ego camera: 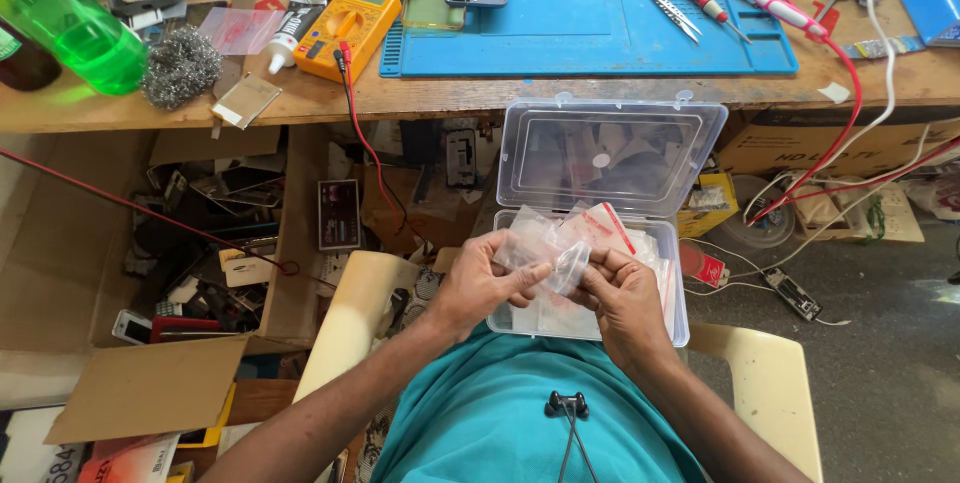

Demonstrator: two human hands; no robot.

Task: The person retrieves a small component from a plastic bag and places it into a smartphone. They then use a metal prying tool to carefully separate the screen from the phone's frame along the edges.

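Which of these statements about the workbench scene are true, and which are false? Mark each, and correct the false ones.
1. Both hands hold a small clear plastic bag. True.
2. The clear plastic box on the lap is closed. False: its lid is open.
3. A yellow multimeter lies on the bench. True.
4. The work mat is red. False: it is blue.
5. The left hand rests on the bench. False: it holds the bag with the right hand.
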